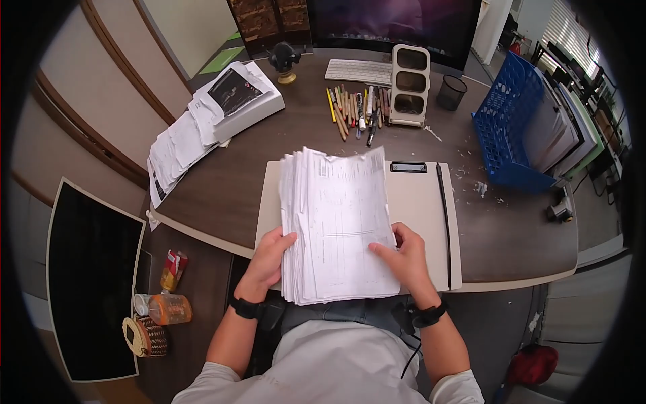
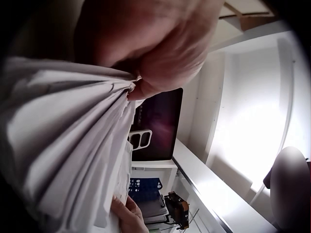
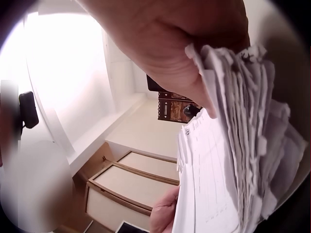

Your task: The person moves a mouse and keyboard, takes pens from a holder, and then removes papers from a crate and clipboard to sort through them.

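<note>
A thick stack of printed papers (image 1: pixel 343 229) is held between both hands over a beige clipboard board (image 1: pixel 420 222). My left hand (image 1: pixel 269 254) grips its left edge, thumb on the top sheet and fingers behind. On the right edge my right hand (image 1: pixel 407 256) grips likewise, its thumb lying across the front sheet. In the left wrist view the papers (image 2: pixel 73 145) fan apart in loose layers beneath the left hand (image 2: pixel 160 48). Torn, ragged edges of the papers (image 3: pixel 243 116) show in the right wrist view, below the right hand (image 3: pixel 180 53).
Pens and pencils (image 1: pixel 356 111) lie beyond the board, beside a beige three-slot holder (image 1: pixel 410 84). A blue file rack (image 1: pixel 501 128) stands right, a black mesh cup (image 1: pixel 451 92) behind. More papers (image 1: pixel 182 145) lean over a white box (image 1: pixel 259 111) at left. Paper scraps (image 1: pixel 481 189) litter the desk.
</note>
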Demonstrator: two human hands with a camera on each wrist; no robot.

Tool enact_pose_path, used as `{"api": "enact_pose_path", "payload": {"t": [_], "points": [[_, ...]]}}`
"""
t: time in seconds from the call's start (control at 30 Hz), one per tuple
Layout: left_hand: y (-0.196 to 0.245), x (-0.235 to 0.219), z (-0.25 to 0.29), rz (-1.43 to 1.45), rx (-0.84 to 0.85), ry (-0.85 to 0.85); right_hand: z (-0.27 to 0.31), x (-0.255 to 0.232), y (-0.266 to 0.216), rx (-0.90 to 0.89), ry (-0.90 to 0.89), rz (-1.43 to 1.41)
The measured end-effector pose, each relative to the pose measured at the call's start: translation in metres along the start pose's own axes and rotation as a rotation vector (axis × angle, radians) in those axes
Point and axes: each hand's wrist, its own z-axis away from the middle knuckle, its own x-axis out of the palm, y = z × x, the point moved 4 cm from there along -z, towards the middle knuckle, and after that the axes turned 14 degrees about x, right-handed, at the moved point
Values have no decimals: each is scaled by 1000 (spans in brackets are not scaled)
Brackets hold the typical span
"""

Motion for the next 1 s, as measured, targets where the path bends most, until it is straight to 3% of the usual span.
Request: {"api": "enact_pose_path", "payload": {"t": [0.03, 0.07, 0.13, 0.17, 0.2, 0.27, 0.3, 0.37, 0.5, 0.57, 0.6, 0.67, 0.7, 0.73, 0.8, 0.87, 0.93, 0.97, 1.0], "points": [[15, 1, 3, -31, 113, 17, 0, 0, 0, -8, -15, -188], [30, 3, 8, -62, 220, 37, 3, -2, -3, -1, -16, -184], [48, 4, 11, -26, 268, 51, 14, -12, -12, -7, -25, -554], [49, 0, 9, -122, 298, 87, 11, -16, -4, -89, 89, -456], [50, -4, 9, -217, 328, 122, 5, -21, 1, -90, 85, -446], [33, -29, -2, -284, 313, 157, -2, -30, 11, 31, 188, 418], [24, -44, -8, -337, 301, 165, -2, -33, 11, 28, 194, 418], [28, -46, -9, -375, 311, 187, 9, -44, 7, -182, 318, 82], [46, -54, -7, -364, 339, 213, 4, -89, 30, -136, 370, 134], [44, -57, -8, -518, 321, 184, 7, -102, 31, -121, 520, 844], [43, -58, -10, -674, 303, 153, 9, -108, 36, -116, 526, 846], [43, -66, -15, -639, 339, 131, 12, -117, 32, -331, 522, 422], [42, -68, -12, -607, 362, 118, 16, -123, 36, -229, 499, 311], [42, -64, -9, -607, 355, 117, 17, -122, 39, -223, 498, 312], [51, -49, -10, -532, 431, 84, 13, -124, 48, -213, 553, 14], [43, -55, -18, -529, 407, 93, 4, -115, 46, -300, 534, 35], [37, -70, -31, -930, 392, 92, -5, -102, 44, -163, 484, 434], [38, -72, -34, -931, 402, 92, -6, -101, 44, 29, 458, 499], [38, -74, -36, -966, 391, 85, -3, -97, 36, 27, 459, 497]]}}
